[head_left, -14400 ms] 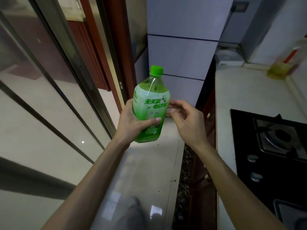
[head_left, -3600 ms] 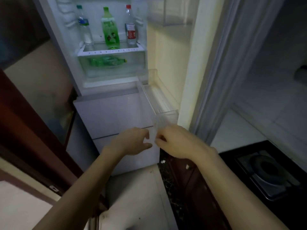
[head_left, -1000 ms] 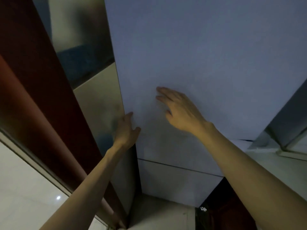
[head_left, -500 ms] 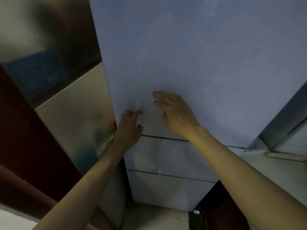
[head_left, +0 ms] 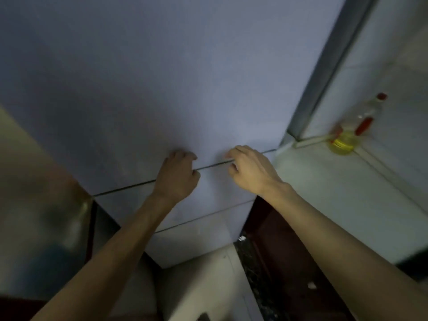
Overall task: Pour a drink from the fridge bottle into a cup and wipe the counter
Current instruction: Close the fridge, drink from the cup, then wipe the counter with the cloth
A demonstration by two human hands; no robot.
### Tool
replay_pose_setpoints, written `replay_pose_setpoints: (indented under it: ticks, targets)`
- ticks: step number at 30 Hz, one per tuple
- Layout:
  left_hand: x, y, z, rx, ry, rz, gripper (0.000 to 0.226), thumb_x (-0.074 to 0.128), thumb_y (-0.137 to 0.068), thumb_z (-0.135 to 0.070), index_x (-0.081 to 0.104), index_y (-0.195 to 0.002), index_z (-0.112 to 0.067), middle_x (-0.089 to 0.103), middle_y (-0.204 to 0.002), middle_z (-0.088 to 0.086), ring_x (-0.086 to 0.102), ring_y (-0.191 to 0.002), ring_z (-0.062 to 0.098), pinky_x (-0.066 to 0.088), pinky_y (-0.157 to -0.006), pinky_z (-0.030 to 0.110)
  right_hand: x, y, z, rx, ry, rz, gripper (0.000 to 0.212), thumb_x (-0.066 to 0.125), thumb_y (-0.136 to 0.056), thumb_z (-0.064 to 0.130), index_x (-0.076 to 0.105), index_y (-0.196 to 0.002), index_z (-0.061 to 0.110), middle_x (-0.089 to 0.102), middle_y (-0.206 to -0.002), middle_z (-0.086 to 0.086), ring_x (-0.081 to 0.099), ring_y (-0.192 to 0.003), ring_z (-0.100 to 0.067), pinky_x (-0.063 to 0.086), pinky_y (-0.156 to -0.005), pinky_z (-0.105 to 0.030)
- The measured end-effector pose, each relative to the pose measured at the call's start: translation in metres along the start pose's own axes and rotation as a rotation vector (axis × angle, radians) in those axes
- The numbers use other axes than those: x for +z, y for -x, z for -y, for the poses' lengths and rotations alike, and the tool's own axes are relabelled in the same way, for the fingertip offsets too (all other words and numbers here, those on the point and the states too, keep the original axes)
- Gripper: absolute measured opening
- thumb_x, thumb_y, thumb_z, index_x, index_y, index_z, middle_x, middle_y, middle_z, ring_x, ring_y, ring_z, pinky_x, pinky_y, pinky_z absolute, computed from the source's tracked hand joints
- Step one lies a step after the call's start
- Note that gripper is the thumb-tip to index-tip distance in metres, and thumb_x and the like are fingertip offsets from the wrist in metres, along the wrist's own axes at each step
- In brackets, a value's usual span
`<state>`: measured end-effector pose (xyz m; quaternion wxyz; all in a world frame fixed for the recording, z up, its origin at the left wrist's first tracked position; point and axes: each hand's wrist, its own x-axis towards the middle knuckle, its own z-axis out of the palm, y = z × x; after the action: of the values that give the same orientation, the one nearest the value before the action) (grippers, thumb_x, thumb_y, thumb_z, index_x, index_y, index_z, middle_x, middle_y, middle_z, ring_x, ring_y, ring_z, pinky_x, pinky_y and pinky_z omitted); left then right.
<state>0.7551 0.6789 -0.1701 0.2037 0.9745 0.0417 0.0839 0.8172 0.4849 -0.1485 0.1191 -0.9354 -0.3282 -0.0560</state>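
Observation:
The pale blue-grey fridge door point(head_left: 162, 77) is closed and fills most of the head view. Both hands are at the seam between the upper door and the drawer front point(head_left: 203, 188) below it. My left hand point(head_left: 177, 176) has its fingers loosely bent, with the fingertips against the door just above the seam. My right hand point(head_left: 251, 169) reaches in from the right, its fingers lightly bent and touching the same seam. Neither hand holds anything. No drink bottle, cup or cloth is in view.
A white counter point(head_left: 335, 193) runs along the right, with a clear bottle of yellow oil point(head_left: 349, 133) in its back corner. Below the counter is a dark red cabinet front point(head_left: 289, 262). Pale floor point(head_left: 208, 286) lies at the fridge's foot and a glossy panel point(head_left: 34, 193) stands to the left.
Both hands have slid down the closed fridge door from flat against it to its lower seam, fingers now bent. The view has swung right, showing the counter and oil bottle.

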Motion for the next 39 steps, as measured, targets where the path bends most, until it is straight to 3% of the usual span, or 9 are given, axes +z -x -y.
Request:
replay_pose_setpoints:
  ticks: [6,14,18,20,24,28,31,37,39]
  targets:
    - [0.031,-0.035,-0.06,0.17,-0.102,0.407,0.041,0.054,-0.098,-0.035,0.056,-0.131,-0.01,0.061,-0.126,0.013,0.058,-0.114,0.03,0.049,-0.095,0.038,-0.011,0.1,-0.075,0.374,0.046,0.233,0.025,0.048,-0.09,0.019,0.064,-0.104,0.006,0.064,-0.11,-0.011,0.06,-0.1,-0.031,0.051,-0.081,-0.04]
    - [0.068,-0.006,-0.17,0.476,-0.149,0.583,0.04,0.051,-0.099,-0.041,0.057,-0.129,-0.017,0.061,-0.127,0.008,0.058,-0.113,0.026,0.049,-0.092,0.034,-0.039,0.227,-0.112,0.734,-0.005,0.204,0.031,0.046,-0.093,0.026,0.063,-0.118,0.018,0.066,-0.119,-0.004,0.06,-0.109,-0.025,0.05,-0.092,-0.04]
    - [0.081,0.028,-0.235,0.641,-0.187,0.626,0.042,0.051,-0.097,-0.045,0.057,-0.129,-0.019,0.059,-0.129,0.005,0.057,-0.113,0.024,0.049,-0.093,0.035,-0.06,0.301,-0.119,0.85,-0.054,0.123,0.03,0.046,-0.094,0.026,0.065,-0.116,0.017,0.068,-0.115,-0.004,0.063,-0.103,-0.025,0.053,-0.088,-0.039]
    - [0.084,0.05,-0.27,0.707,-0.238,0.641,0.042,0.049,-0.098,-0.046,0.055,-0.131,-0.021,0.059,-0.128,0.004,0.055,-0.113,0.022,0.044,-0.083,0.03,-0.07,0.339,-0.121,0.88,-0.071,0.094,0.029,0.045,-0.094,0.026,0.066,-0.112,0.016,0.069,-0.111,-0.005,0.064,-0.098,-0.025,0.054,-0.084,-0.04]
    - [0.09,0.104,-0.335,0.81,-0.271,0.628,0.042,0.049,-0.098,-0.046,0.054,-0.132,-0.021,0.059,-0.128,0.005,0.055,-0.114,0.023,0.039,-0.079,0.03,-0.085,0.42,-0.116,0.884,-0.093,0.072,0.024,0.046,-0.091,0.023,0.065,-0.087,0.009,0.07,-0.09,-0.011,0.064,-0.08,-0.03,0.055,-0.071,-0.046]
    - [0.098,0.173,-0.399,0.939,-0.317,0.611,0.041,0.048,-0.099,-0.043,0.056,-0.129,-0.016,0.061,-0.123,0.005,0.055,-0.112,0.023,0.045,-0.084,0.032,-0.102,0.514,-0.111,0.97,-0.118,0.075,0.026,0.047,-0.094,0.024,0.066,-0.099,0.007,0.07,-0.096,-0.013,0.065,-0.086,-0.03,0.055,-0.077,-0.046]
    - [0.106,0.224,-0.444,1.034,-0.33,0.605,0.036,0.05,-0.098,-0.04,0.061,-0.117,-0.011,0.065,-0.112,0.007,0.06,-0.102,0.025,0.052,-0.085,0.04,-0.119,0.584,-0.109,1.068,-0.052,0.051,0.024,0.049,-0.092,0.025,0.066,-0.094,0.008,0.068,-0.097,-0.011,0.064,-0.087,-0.029,0.054,-0.076,-0.043]
    - [0.124,0.313,-0.537,1.259,-0.364,0.591,0.033,0.052,-0.096,-0.042,0.063,-0.111,-0.015,0.066,-0.107,0.004,0.063,-0.097,0.024,0.052,-0.075,0.037,-0.152,0.723,-0.091,1.286,0.061,-0.049,0.033,0.05,-0.093,0.03,0.058,-0.121,0.015,0.064,-0.12,-0.012,0.061,-0.108,-0.032,0.052,-0.086,-0.041]
    - [0.13,0.34,-0.564,1.328,-0.345,0.608,0.029,0.053,-0.097,-0.043,0.063,-0.108,-0.018,0.067,-0.102,0.001,0.063,-0.091,0.02,0.052,-0.072,0.035,-0.16,0.762,-0.083,1.37,0.076,-0.09,0.032,0.05,-0.093,0.03,0.057,-0.119,0.013,0.063,-0.12,-0.014,0.06,-0.108,-0.034,0.051,-0.084,-0.04]
